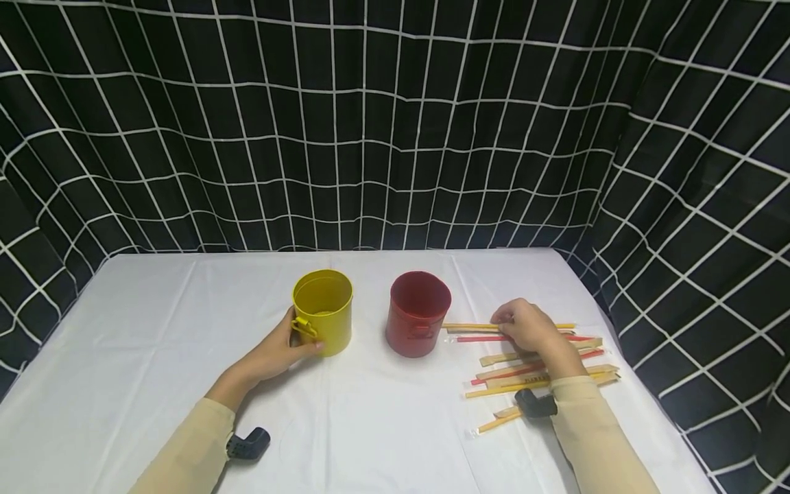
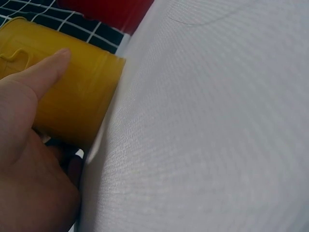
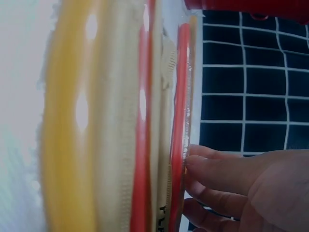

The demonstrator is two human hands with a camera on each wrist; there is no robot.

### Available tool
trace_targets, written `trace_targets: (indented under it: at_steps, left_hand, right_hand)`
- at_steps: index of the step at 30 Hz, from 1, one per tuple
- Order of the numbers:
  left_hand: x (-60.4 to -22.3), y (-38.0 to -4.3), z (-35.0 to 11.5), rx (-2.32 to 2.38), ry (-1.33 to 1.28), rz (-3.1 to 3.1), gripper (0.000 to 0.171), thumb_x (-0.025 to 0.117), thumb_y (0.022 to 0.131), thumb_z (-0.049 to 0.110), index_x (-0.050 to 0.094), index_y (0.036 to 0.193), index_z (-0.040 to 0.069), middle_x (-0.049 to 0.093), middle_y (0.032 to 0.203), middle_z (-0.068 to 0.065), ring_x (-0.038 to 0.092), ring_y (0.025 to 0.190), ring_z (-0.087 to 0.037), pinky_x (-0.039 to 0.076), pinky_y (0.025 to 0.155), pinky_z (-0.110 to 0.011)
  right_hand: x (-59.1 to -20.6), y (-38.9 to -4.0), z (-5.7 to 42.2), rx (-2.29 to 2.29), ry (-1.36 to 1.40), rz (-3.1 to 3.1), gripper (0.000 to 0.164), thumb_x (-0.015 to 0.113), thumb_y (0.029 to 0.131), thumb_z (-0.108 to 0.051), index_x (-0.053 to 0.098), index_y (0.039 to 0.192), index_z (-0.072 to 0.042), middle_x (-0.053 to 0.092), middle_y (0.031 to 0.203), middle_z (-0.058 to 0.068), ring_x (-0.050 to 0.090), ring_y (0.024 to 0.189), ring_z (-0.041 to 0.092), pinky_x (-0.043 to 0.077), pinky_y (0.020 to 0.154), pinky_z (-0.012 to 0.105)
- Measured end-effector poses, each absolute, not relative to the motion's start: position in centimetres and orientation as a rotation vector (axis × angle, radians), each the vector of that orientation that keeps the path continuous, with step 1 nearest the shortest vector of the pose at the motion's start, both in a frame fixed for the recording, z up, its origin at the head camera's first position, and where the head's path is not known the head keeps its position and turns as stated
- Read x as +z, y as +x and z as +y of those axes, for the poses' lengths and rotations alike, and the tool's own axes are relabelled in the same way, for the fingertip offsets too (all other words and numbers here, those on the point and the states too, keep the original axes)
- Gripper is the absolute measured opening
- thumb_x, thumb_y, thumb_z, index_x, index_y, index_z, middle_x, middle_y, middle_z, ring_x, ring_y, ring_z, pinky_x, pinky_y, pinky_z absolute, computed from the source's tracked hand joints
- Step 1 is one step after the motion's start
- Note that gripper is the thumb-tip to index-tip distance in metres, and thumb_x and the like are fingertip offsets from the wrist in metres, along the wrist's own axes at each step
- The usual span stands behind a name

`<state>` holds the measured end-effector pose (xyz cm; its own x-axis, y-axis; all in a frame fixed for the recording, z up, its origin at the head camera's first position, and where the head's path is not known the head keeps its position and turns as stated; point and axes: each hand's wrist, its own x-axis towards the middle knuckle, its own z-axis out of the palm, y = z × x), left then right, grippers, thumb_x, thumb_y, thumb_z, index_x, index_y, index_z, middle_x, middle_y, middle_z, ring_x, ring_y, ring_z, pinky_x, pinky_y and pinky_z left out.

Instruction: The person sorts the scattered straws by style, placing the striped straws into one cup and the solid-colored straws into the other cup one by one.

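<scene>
My left hand (image 1: 280, 350) grips a small yellow bucket (image 1: 333, 333) that stands upright on the table. Its thumb lies on the bucket's near wall beside the handle lug, and the other fingers go round behind, mostly hidden. A yellow straw (image 1: 463, 326) lies farthest back in a loose spread of straws on the right. The thumb and fingertips of my right hand (image 1: 531, 326) pinch it near its middle. Just in front of it is a red straw (image 1: 475, 338) in a clear wrapper, passing under the hand. The right wrist view shows the fingertips at the spread's far edge.
A red bucket (image 1: 416, 336) stands upright between the hands, close to the yellow straw's left end. Nearer me lie several more red, yellow and paper-wrapped straws (image 1: 503, 360), partly under the right forearm. A white cloth covers the table (image 1: 382, 425); a black gridded curtain (image 1: 370, 123) hangs behind.
</scene>
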<state>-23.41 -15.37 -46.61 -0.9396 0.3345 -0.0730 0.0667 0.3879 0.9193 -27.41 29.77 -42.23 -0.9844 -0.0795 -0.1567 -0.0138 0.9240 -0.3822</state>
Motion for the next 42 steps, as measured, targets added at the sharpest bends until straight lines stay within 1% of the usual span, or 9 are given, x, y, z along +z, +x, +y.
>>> trace_targets:
  at_steps: [6, 9, 15, 19, 22, 28, 35, 39, 42]
  left_hand:
    - [-46.5, -23.3, -15.3, 1.569, 0.352, 2.405, 0.098, 0.074, 0.092, 0.031, 0.008, 0.162, 0.012, 0.015, 0.17, -0.016, 0.004, 0.159, -0.037, 0.0, 0.128, -0.062]
    - [-46.4, -23.3, -15.4, 1.566, 0.358, 2.415, 0.098, 0.074, 0.092, 0.031, 0.008, 0.162, 0.011, 0.016, 0.17, -0.016, 0.005, 0.159, -0.037, 0.001, 0.128, -0.062]
    - [-46.3, -23.3, -15.4, 1.555, 0.361, 2.428, 0.097, 0.073, 0.093, 0.032, 0.008, 0.162, 0.011, 0.017, 0.17, -0.017, 0.006, 0.159, -0.038, 0.002, 0.128, -0.061]
    - [-46.3, -23.3, -15.6, 1.543, 0.355, 2.437, 0.098, 0.073, 0.092, 0.033, 0.008, 0.162, 0.012, 0.017, 0.17, -0.016, 0.007, 0.159, -0.037, 0.002, 0.128, -0.061]
    - [-46.3, -23.2, -15.9, 1.55, 0.365, 2.443, 0.097, 0.073, 0.093, 0.032, 0.008, 0.162, 0.011, 0.017, 0.17, -0.017, 0.006, 0.159, -0.038, 0.002, 0.128, -0.061]
    - [-46.2, -22.9, -16.0, 1.574, 0.39, 2.423, 0.096, 0.072, 0.094, 0.029, 0.008, 0.162, 0.01, 0.015, 0.17, -0.018, 0.004, 0.159, -0.039, -0.001, 0.127, -0.063]
    - [-46.4, -23.2, -15.6, 1.553, 0.385, 2.425, 0.097, 0.072, 0.094, 0.029, 0.007, 0.162, 0.009, 0.013, 0.17, -0.018, 0.004, 0.159, -0.038, -0.001, 0.128, -0.061]
    - [-46.5, -23.3, -15.5, 1.544, 0.378, 2.425, 0.098, 0.072, 0.093, 0.03, 0.006, 0.162, 0.009, 0.013, 0.17, -0.018, 0.003, 0.159, -0.038, -0.001, 0.128, -0.062]
    - [-46.5, -23.3, -15.4, 1.55, 0.373, 2.427, 0.098, 0.073, 0.093, 0.03, 0.007, 0.162, 0.01, 0.012, 0.17, -0.018, 0.003, 0.159, -0.038, -0.001, 0.128, -0.062]
  right_hand:
    - [-42.4, -27.5, 29.8, -0.568, -0.07, 2.921, 0.012, 0.063, 0.094, -0.002, 0.073, 0.101, -0.004, 0.072, 0.104, 0.016, 0.062, 0.093, 0.028, 0.052, 0.089, 0.052]
    - [-42.3, -27.6, 29.7, -0.577, -0.097, 2.918, 0.012, 0.064, 0.093, -0.002, 0.073, 0.101, -0.005, 0.073, 0.102, 0.014, 0.062, 0.091, 0.026, 0.053, 0.089, 0.05]
    - [-41.9, -27.7, 29.9, -0.61, -0.153, 2.913, 0.016, 0.065, 0.093, -0.003, 0.074, 0.106, -0.004, 0.074, 0.1, 0.013, 0.063, 0.092, 0.025, 0.053, 0.094, 0.052]
    - [-41.4, -27.8, 30.0, -0.625, -0.169, 2.949, 0.014, 0.065, 0.094, -0.006, 0.075, 0.104, -0.004, 0.072, 0.097, 0.012, 0.062, 0.09, 0.025, 0.052, 0.089, 0.05]
    - [-41.1, -28.0, 30.0, -0.642, -0.186, 2.995, 0.013, 0.065, 0.094, -0.008, 0.075, 0.103, -0.005, 0.071, 0.097, 0.013, 0.061, 0.089, 0.027, 0.051, 0.084, 0.047]
    - [-40.2, -27.9, 29.9, -0.691, -0.178, 3.077, 0.02, 0.063, 0.093, -0.008, 0.074, 0.109, -0.004, 0.071, 0.102, 0.018, 0.063, 0.094, 0.032, 0.05, 0.081, 0.048]
    - [-39.2, -26.8, 29.9, -0.743, -0.164, 3.156, 0.021, 0.062, 0.096, -0.008, 0.072, 0.114, -0.001, 0.07, 0.111, 0.023, 0.063, 0.106, 0.04, 0.05, 0.086, 0.055]
    - [-38.6, -26.4, 29.8, -0.806, -0.221, 3.236, 0.02, 0.063, 0.097, -0.007, 0.071, 0.114, 0.0, 0.07, 0.111, 0.023, 0.063, 0.105, 0.042, 0.05, 0.085, 0.055]
    - [-38.3, -26.3, 29.7, -0.876, -0.277, 3.309, 0.019, 0.063, 0.097, -0.006, 0.071, 0.113, 0.001, 0.07, 0.11, 0.023, 0.063, 0.104, 0.041, 0.05, 0.088, 0.057]
